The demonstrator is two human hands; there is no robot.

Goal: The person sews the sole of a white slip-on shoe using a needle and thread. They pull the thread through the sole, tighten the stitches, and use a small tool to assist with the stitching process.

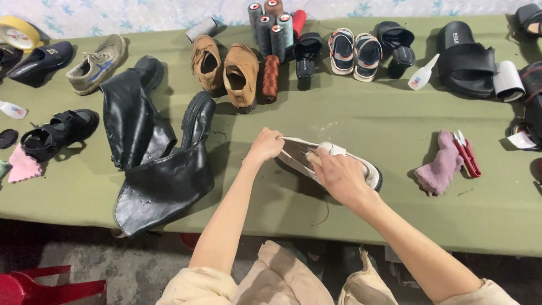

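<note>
A cream-white shoe (370, 171) with a dark sole lies on its side near the front middle of the green table (339, 121). My left hand (264, 146) pinches the shoe's heel end at its left. My right hand (337, 174) lies over the shoe's middle with the fingers curled down on its upper. Both hands touch the shoe at once.
A pair of tall black boots (158, 152) lies to the left. Tan shoes (226, 70), thread spools (274, 28), sandals (354, 52) and a glue bottle (422, 73) stand behind. A pink cloth (439, 165) and red snips (467, 155) lie to the right.
</note>
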